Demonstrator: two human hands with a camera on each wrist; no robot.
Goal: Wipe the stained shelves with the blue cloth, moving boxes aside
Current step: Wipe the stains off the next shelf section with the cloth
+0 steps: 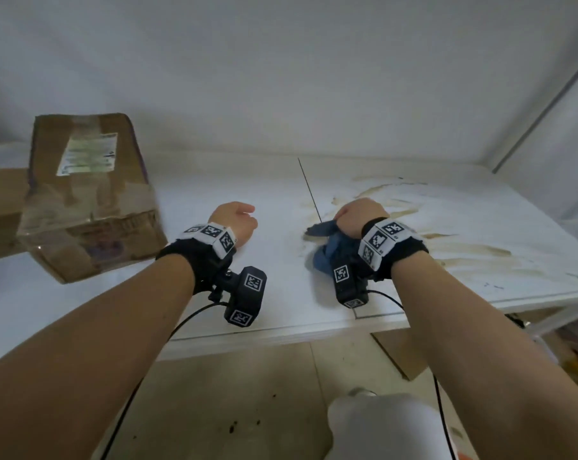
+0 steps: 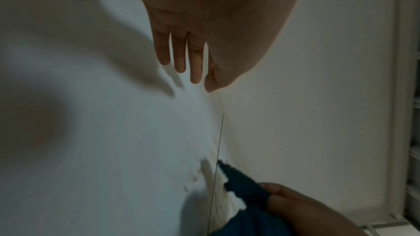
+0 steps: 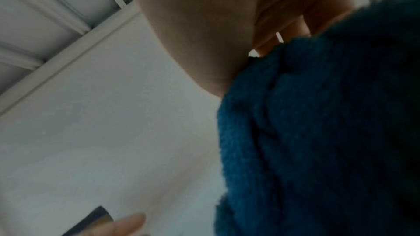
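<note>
Head cam: right hand (image 1: pixel 357 217) is bunched around the blue cloth (image 1: pixel 327 250), pressing it on the stained shelf (image 1: pixel 447 227) by the seam, while the left hand (image 1: pixel 236 220) holds nothing and the box (image 1: pixel 85 194) sits off to the left. Left wrist cam: left fingers (image 2: pixel 179 51) are straight and loose over the shelf. Right wrist cam: mostly cloth (image 3: pixel 318 132), fingers (image 3: pixel 293 30) wrapped round it.
</note>
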